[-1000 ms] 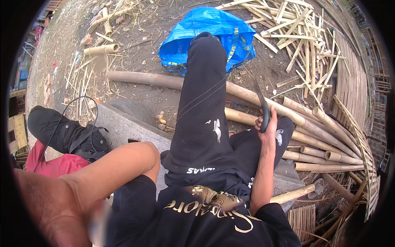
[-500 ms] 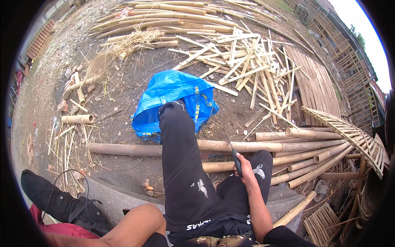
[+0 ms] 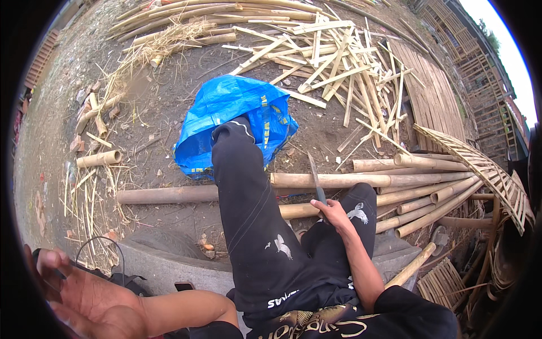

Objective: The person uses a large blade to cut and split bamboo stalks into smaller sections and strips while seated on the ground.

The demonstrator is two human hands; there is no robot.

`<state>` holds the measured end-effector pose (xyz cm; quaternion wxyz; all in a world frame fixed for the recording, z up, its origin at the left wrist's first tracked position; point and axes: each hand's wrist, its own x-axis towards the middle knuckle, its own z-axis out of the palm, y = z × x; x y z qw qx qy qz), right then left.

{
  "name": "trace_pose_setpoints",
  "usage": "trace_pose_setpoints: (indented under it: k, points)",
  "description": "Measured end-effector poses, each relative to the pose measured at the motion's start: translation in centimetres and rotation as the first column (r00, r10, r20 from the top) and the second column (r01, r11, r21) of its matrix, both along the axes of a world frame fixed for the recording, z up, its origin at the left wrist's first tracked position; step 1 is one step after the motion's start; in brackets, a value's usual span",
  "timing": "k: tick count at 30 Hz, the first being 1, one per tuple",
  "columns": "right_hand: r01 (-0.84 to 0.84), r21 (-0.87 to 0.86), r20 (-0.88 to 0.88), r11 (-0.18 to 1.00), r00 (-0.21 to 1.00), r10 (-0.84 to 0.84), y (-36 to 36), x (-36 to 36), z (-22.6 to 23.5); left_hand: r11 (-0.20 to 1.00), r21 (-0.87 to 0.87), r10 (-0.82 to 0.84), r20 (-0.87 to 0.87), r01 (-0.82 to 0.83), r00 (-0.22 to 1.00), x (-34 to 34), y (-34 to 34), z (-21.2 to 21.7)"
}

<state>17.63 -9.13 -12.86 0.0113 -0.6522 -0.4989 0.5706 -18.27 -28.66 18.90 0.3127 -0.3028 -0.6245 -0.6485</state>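
My right hand grips the handle of a long knife, blade pointing up and away, resting near my right knee. My left hand is open, palm up, fingers spread, at the lower left, holding nothing. My legs in black trousers stretch forward from a concrete ledge. The left foot is tucked under a blue plastic bag. Long bamboo poles lie across the ground under my legs.
Split bamboo strips are heaped at the far middle. A woven bamboo panel leans at right. Short bamboo offcuts lie on the dirt at left. A black bag sits by my left hand.
The view has tilted upward, showing more ground ahead. My left hand has come into view at lower left, open with palm up. The right hand still holds the knife near the knee.
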Motion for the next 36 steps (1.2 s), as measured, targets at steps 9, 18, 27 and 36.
trace_pose_setpoints:
  k: [9, 18, 27, 36]
  points:
    - [-0.342, 0.033, 0.231, 0.939, 0.917, 0.326, -0.7, -0.1, -3.1, 0.812, -0.383, 0.222, 0.901, 0.44, 0.374, -5.1, -6.3, -29.3]
    - [-0.438, 0.037, 0.369, 0.898, 0.841, 0.395, -1.3, -2.9, -4.4, 0.854, -0.212, 0.092, 0.961, 0.476, 0.262, -6.6, -1.9, -33.2]
    - [-0.307, -0.097, 0.454, 0.947, 0.833, 0.316, -2.0, -4.0, -6.3, 0.655, -0.402, 0.223, 0.912, 0.64, 0.345, -22.8, -0.5, -46.6]
    - [-0.21, -0.195, 0.491, 0.958, 0.825, 0.28, -3.0, -3.8, -6.4, -0.209, -0.969, 0.182, 0.095, 0.133, 0.979, -50.2, -4.6, -53.7]
